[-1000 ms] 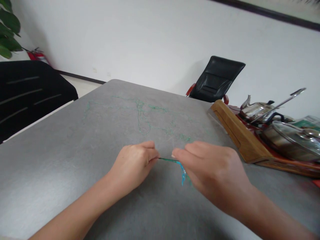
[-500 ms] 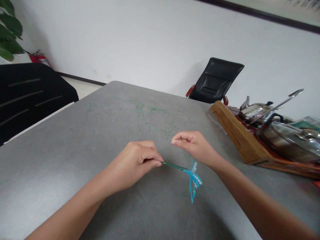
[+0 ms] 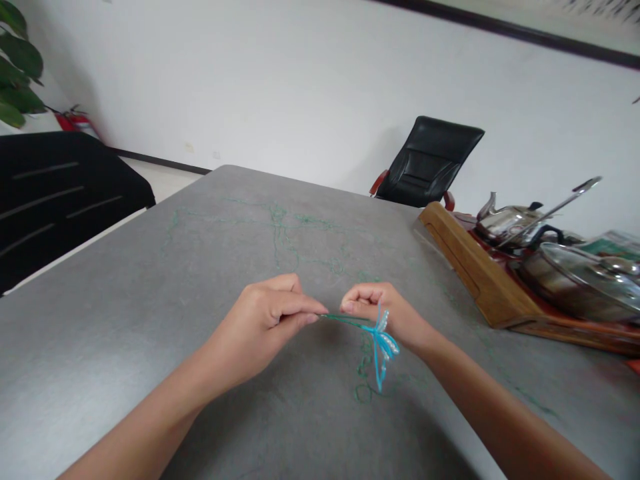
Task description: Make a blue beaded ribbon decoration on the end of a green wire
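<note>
Between thumb and fingers, my left hand (image 3: 273, 319) pinches the end of a thin green stem (image 3: 345, 320). At the stem's right end is a blue flower (image 3: 383, 341) with clear beads along its petals, held above the table. My right hand (image 3: 383, 308) is closed just behind the stem and flower, its fingers curled; what it pinches, if anything, is too small to make out. Loose green thread (image 3: 364, 393) hangs or lies in loops below the flower.
Tangled green thread (image 3: 278, 217) lies across the grey table (image 3: 125, 287). On the right, a wooden tray (image 3: 480, 280) holds a kettle (image 3: 507, 223) and a lidded pot (image 3: 575, 277). A black chair (image 3: 427, 160) stands behind the table, and black cloth (image 3: 70, 193) is at left.
My right hand has come down closer to the stem. The flower has shifted slightly up and left, and more green thread loops show beneath it.
</note>
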A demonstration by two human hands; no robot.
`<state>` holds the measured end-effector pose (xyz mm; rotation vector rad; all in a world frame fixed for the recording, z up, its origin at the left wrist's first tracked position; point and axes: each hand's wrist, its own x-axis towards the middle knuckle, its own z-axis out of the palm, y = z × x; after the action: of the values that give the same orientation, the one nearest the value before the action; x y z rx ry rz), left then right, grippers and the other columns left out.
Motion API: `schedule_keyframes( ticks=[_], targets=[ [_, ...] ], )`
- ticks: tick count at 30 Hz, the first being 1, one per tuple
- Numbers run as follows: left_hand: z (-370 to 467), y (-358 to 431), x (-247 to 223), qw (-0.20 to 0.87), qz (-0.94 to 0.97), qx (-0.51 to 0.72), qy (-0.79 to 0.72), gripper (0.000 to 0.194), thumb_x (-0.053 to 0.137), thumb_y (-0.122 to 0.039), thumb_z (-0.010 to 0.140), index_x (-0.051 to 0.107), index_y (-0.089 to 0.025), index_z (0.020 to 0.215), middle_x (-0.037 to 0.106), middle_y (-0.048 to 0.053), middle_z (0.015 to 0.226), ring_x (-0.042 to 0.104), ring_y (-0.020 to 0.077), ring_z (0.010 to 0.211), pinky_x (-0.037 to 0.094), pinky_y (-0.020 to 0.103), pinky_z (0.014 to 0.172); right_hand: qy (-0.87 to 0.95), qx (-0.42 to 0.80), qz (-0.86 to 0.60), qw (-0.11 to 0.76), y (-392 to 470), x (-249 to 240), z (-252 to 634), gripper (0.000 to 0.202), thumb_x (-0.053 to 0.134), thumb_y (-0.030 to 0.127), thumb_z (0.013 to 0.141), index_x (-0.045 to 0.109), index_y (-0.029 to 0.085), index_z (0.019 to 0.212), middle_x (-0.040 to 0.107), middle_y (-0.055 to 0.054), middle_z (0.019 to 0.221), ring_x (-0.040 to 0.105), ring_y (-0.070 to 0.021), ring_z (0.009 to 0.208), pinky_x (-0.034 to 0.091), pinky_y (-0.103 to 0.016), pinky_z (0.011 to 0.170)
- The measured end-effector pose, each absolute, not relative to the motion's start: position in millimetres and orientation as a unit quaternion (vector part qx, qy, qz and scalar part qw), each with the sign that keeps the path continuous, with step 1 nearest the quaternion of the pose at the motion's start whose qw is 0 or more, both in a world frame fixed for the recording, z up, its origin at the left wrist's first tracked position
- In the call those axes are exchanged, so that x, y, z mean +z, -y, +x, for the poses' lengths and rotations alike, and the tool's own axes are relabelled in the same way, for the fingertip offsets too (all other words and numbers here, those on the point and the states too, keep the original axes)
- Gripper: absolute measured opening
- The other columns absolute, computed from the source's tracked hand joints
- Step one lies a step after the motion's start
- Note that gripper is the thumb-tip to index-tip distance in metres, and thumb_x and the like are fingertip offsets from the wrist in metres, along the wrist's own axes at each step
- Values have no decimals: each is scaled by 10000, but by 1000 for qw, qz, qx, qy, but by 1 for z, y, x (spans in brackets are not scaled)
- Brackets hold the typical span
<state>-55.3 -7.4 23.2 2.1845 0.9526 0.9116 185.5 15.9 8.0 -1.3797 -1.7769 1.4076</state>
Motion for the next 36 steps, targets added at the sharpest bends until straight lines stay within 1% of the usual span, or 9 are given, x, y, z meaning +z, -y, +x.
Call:
schedule_keyframes(
  ticks=[7, 12, 15, 17, 20, 22, 25, 32, 36],
  targets=[
    [-59, 3, 28, 314, 778, 385, -384, 198, 582, -148, 876, 763, -225, 893, 558, -14, 690, 534, 105, 660, 390, 226, 610, 562, 577, -546, 231, 18, 19, 260, 379, 670, 544, 763, 609, 171, 733, 308, 82, 530, 184, -60, 454, 142, -222, 434],
    [-60, -2, 25, 411, 693, 407, -430, 127, 633, -214, 828, 760, -214, 831, 520, -24, 668, 478, 102, 627, 345, 238, 581, 561, 463, -655, 206, 44, 9, 320, 419, 579, 586, 818, 679, 183, 762, 368, 47, 490, 304, -96, 415, 248, -253, 418],
    [-57, -3, 21, 478, 644, 408, -436, 104, 661, -238, 787, 756, -199, 806, 510, -28, 665, 449, 96, 614, 324, 236, 567, 684, 256, -649, 213, 49, 5, 299, 308, 639, 476, 801, 752, 206, 897, 681, -114, 906, 618, -267, 872, 475, -434, 807],
    [-53, -2, 20, 522, 613, 400, -438, 105, 675, -253, 765, 753, -192, 800, 499, -34, 654, 410, 84, 574, 300, 231, 536, 721, 178, -609, 278, 49, 4, 258, 385, 648, 408, 805, 686, 224, 1141, 638, -129, 1200, 545, -313, 1145, 369, -528, 1017],
    [-49, -1, 19, 570, 573, 389, -442, 118, 689, -268, 737, 747, -180, 788, 497, -44, 624, 345, 69, 518, 263, 226, 498, 734, 248, -533, 340, 43, 2, 183, 403, 623, 352, 850, 599, 257, 1241, 603, -94, 1288, 508, -271, 1235, 357, -503, 1063],
    [-48, -1, 19, 590, 551, 386, -446, 134, 690, -281, 727, 742, -174, 790, 505, -47, 600, 322, 66, 498, 252, 225, 488, 705, 335, -487, 393, 39, -1, 143, 353, 611, 341, 868, 580, 245, 1206, 640, -76, 1223, 578, -224, 1154, 439, -418, 998],
    [-47, -2, 19, 604, 530, 389, -451, 144, 693, -288, 715, 735, -165, 778, 514, -49, 583, 317, 64, 487, 254, 222, 483, 662, 399, -483, 412, 37, -5, 116, 173, 494, 329, 941, 593, 195, 990, 660, 1, 749, 640, -138, 669, 493, -244, 602],
    [-42, 2, 16, 583, 536, 402, -459, 118, 678, -221, 706, 753, -157, 771, 505, -43, 613, 340, 64, 500, 267, 221, 495, 828, -120, -461, 297, 51, -1, 132, 309, 394, 120, 951, 694, 162, 895, 563, -1, 596, 508, -140, 538, 312, -295, 540],
    [-41, 2, 12, 557, 567, 399, -458, 149, 648, -193, 735, 770, -161, 814, 504, -34, 643, 370, 71, 527, 285, 226, 520, 843, -173, -451, 238, 51, 5, 129, 373, 350, 40, 906, 692, 174, 843, 540, 1, 581, 475, -148, 523, 282, -309, 535]
  ],
)
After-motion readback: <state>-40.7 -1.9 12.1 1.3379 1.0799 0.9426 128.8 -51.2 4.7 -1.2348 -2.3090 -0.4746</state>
